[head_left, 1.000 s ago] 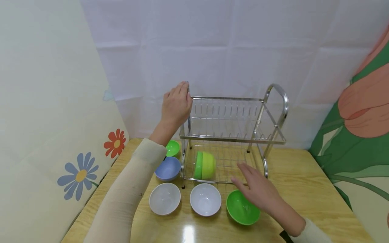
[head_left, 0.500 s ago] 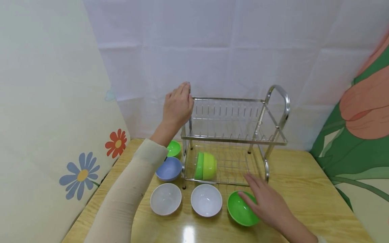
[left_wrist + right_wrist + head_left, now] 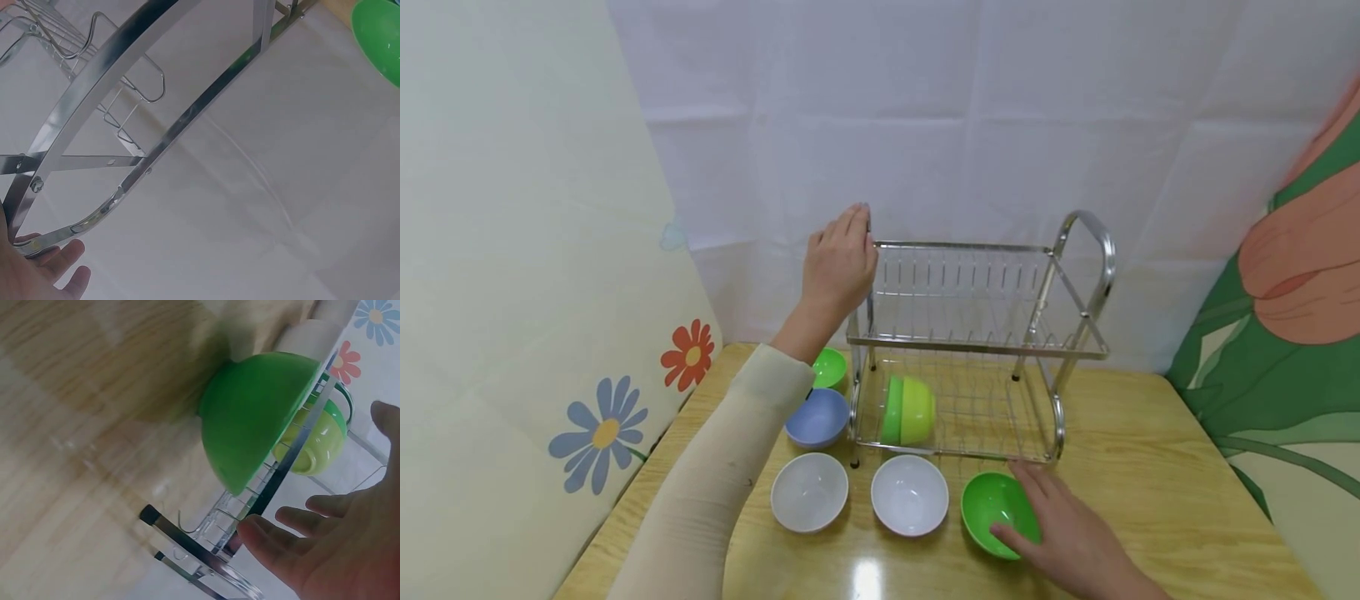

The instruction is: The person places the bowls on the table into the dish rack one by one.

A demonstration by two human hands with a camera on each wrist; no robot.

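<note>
Looks like a small screened-off corner; hard to tell whether in a home or a studio. Backed by a creased white sheet [image 3: 925, 108], flanked left by a pale panel [image 3: 512, 208] with painted daisies [image 3: 604, 432], right by large pink blooms [image 3: 1303, 287] and green leaves [image 3: 1292, 367]. Furnished kitchen-fashion with a wood-grain table [image 3: 1135, 467], metal dish rack [image 3: 977, 344] and bowls [image 3: 910, 495].

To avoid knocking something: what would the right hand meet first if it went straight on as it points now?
Probably the front green bowl, just ahead of the right hand; if it passes above, perhaps the dish rack's lower front rail. The hand's height is unclear.
</note>
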